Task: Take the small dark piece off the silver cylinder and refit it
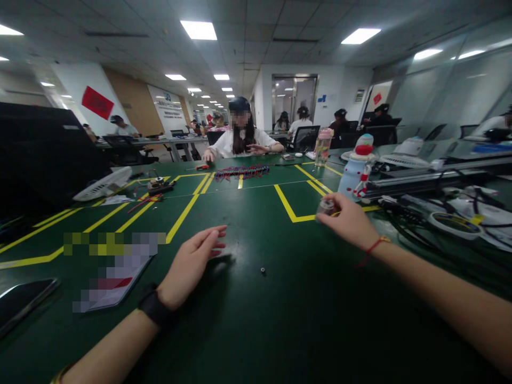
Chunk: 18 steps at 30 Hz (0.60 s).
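Note:
My right hand grips a small metallic cylinder between thumb and fingers, at the corner of a yellow tape outline on the green tabletop. The cylinder's exact kind is hard to make out, and the fingers cover part of it. Closer to me on the left, my left hand hovers over the table with fingers extended and nothing in it. A tiny ring-shaped metal piece lies on the green surface between my two hands, touched by neither.
Left lie a phone, a flat pale case and a white fan. A blue bottle stands beyond my right hand; black cables crowd the right. Across the table sits a person behind twisted coloured wires.

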Each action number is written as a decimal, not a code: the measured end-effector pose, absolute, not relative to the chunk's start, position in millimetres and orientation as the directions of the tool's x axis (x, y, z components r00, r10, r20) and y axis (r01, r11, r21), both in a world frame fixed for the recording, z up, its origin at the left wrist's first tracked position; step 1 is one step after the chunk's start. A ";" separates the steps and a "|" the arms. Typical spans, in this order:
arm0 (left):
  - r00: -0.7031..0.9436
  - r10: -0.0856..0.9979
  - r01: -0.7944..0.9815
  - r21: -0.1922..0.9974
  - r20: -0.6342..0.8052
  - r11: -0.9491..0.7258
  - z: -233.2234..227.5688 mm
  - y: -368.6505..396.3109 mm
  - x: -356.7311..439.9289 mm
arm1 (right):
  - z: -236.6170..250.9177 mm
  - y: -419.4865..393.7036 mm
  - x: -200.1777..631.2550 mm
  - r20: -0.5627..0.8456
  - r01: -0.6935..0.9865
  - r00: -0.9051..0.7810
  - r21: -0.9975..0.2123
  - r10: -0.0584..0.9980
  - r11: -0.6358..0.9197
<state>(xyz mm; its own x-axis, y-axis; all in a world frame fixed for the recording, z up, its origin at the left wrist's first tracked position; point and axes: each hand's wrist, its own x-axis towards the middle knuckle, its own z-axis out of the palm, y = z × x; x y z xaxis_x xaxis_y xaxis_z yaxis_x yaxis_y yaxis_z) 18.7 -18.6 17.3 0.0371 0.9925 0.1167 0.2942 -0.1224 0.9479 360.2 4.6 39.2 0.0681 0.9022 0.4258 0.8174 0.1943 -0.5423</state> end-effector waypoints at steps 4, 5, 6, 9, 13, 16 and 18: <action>-0.086 0.995 0.073 0.996 0.057 -0.051 5.7 -5.8 7.1 | 41.7 35.9 445.7 0.368 0.898 0.387 -0.358 0.845 -0.256; -0.091 0.995 0.068 0.997 0.050 -0.044 3.6 -4.4 7.0 | 40.3 40.4 461.8 0.337 0.885 0.439 -0.323 0.833 -0.336; -0.090 0.995 0.076 0.996 0.048 -0.041 2.3 -3.9 7.7 | 38.6 43.5 474.8 0.309 0.871 0.472 -0.308 0.826 -0.383; -0.083 0.995 0.119 0.992 0.052 -0.042 2.9 -5.5 10.8 | 33.5 47.7 497.3 0.254 0.848 0.513 -0.295 0.820 -0.440; -0.086 0.995 0.135 0.990 0.041 -0.029 5.5 -7.8 12.5 | 33.3 46.6 503.2 0.211 0.842 0.523 -0.277 0.826 -0.462; -0.092 0.995 0.125 0.992 0.040 -0.028 4.3 -6.8 12.7 | 39.4 41.6 489.1 0.290 0.858 0.508 -0.253 0.811 -0.447; -0.103 0.994 0.119 0.992 0.045 -0.033 2.5 -5.6 12.9 | 43.4 35.1 464.1 0.407 0.909 0.415 -0.220 0.814 -0.354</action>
